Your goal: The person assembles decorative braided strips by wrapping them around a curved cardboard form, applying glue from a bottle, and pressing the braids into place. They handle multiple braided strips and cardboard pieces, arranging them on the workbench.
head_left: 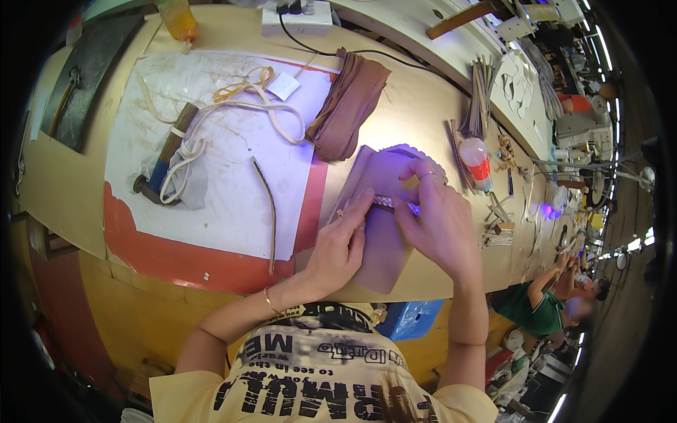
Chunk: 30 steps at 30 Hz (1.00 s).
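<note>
Left fingers (357, 210) flat on panel (384, 247); right (429, 176) parted

Shows a long workroom, bent toward the rim by the lens. Has a smooth tan counter (423, 84) stretching across the foreground, with a bright sheen toward the far side. Sets a white counter (407, 29) along the far edge, running off to the right. Reveals a yellow surface (106, 296) below the near edge, hard to tell as floor or panel, and a dark red strip (67, 282) at the left. Recedes at the right into crowded workstations, with a small violet glow (550, 211) among them and white strip lights (603, 48) in a row. Ends in a dim brownish expanse (640, 77), unclear as wall or ceiling.
</note>
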Motion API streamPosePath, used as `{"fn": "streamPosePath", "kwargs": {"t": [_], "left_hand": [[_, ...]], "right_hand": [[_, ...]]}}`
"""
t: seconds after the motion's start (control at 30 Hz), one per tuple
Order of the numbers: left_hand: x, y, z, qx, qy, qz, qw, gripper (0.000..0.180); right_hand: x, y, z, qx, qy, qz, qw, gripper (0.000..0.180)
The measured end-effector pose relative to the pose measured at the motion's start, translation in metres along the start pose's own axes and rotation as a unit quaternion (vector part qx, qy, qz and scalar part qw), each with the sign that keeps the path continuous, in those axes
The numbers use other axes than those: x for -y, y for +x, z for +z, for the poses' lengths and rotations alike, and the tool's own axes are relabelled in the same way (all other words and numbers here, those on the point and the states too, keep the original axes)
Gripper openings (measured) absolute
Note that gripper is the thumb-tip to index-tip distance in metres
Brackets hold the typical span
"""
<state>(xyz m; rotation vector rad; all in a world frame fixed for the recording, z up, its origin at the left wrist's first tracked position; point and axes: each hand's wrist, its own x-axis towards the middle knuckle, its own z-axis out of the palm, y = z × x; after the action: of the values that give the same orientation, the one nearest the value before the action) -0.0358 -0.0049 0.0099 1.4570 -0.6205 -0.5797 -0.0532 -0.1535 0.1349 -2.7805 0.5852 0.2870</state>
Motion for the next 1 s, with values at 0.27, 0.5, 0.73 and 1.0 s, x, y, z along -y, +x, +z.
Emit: {"fn": "streamPosePath", "kwargs": {"t": [0.27, 0.5, 0.73, 1.0], "left_hand": [[-0.004, -0.003, -0.004, 0.077, 0.046, 0.090, 0.992, 0.109], [-0.014, -0.006, -0.003, 0.143, 0.104, 0.057, 0.983, 0.136], [-0.005, -0.005, -0.005, 0.157, 0.113, 0.033, 0.981, 0.128], [-0.030, -0.012, 0.001, 0.101, 0.371, 0.235, 0.893, 0.089]], "right_hand": [[-0.013, -0.006, -0.023, 0.016, -0.024, -0.018, 0.999, 0.023], [-0.025, -0.025, -0.041, 0.057, -0.013, -0.014, 0.998, 0.032], [-0.049, -0.013, -0.041, 0.068, 0.158, -0.096, 0.980, 0.039], [-0.072, -0.022, -0.034, 0.148, 0.209, -0.029, 0.966, 0.037]]}}
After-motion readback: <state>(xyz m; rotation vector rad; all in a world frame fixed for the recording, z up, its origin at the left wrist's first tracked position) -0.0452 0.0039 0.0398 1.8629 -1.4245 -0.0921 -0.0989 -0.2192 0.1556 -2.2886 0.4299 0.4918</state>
